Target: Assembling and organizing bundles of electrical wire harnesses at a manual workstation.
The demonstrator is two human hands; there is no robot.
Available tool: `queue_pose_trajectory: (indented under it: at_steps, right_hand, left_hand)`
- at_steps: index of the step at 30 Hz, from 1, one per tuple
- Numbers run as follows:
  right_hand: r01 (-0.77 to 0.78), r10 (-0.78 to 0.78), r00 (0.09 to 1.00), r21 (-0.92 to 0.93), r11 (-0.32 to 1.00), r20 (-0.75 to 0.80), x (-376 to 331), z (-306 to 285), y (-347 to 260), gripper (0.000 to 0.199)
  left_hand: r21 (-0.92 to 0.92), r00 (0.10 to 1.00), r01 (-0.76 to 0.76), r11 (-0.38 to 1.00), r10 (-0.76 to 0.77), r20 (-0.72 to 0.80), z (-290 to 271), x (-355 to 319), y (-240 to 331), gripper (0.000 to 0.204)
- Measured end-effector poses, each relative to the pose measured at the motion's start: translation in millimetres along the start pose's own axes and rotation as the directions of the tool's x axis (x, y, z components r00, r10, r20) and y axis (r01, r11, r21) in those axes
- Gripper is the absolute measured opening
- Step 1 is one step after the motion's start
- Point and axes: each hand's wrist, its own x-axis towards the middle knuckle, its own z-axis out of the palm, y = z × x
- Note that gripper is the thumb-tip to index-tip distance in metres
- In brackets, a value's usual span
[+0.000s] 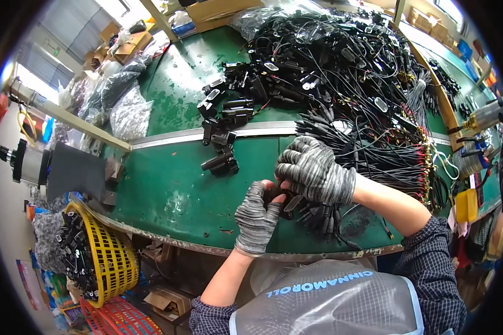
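Observation:
Both hands wear grey striped gloves with bare fingertips and meet above the near part of the green table (pixel 167 190). My left hand (pixel 255 220) pinches a small dark plastic part (pixel 276 193) between thumb and fingers. My right hand (pixel 316 170) closes over the same part from above, hiding most of it. A greyish oval face (pixel 293 203) shows below the right fingers; whether it belongs to the held part I cannot tell. Just right of my hands lies a thick bundle of black cables (pixel 383 167) with red and brass-coloured ends. Several loose black plastic housings (pixel 221 162) lie to the left.
A large heap of black housings and wires (pixel 330 61) covers the far right of the table. A metal strip (pixel 167 137) crosses the tabletop. At the left stand a yellow basket (pixel 114 259) of black parts and a red basket (pixel 123 318). A yellow container (pixel 466 205) is at right.

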Motion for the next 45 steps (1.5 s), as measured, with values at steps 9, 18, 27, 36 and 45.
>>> queue_pose_trajectory:
  at_steps: [9, 18, 27, 36, 45]
  right_hand:
    - [0.076, -0.095, 0.994, -0.261, 0.962, -0.061, -23, -12, -29, 0.025]
    - [-0.053, 0.035, 0.992, -0.151, 0.987, -0.122, -59, -10, -45, 0.032]
    - [-0.206, 0.201, 0.978, -0.085, 0.975, -0.062, -69, -7, -48, 0.030]
    - [-0.147, 0.118, 0.979, -0.180, 0.973, -0.164, -76, -4, -50, 0.029]
    - [-0.141, 0.115, 0.968, -0.105, 0.984, -0.223, -74, -5, -55, 0.027]
  left_hand:
    - [0.096, 0.966, -0.224, 0.970, 0.208, 0.152, -9, -3, 13, 0.013]
    - [-0.077, 0.925, -0.007, 0.997, 0.036, 0.378, -15, -13, 32, 0.019]
    - [-0.097, 0.943, -0.014, 0.995, 0.045, 0.331, -5, -20, 25, 0.021]
    - [-0.121, 0.937, 0.028, 0.992, 0.016, 0.348, -8, -22, 40, 0.024]
    - [-0.039, 0.887, -0.241, 0.970, 0.237, 0.396, -10, -16, 42, 0.019]
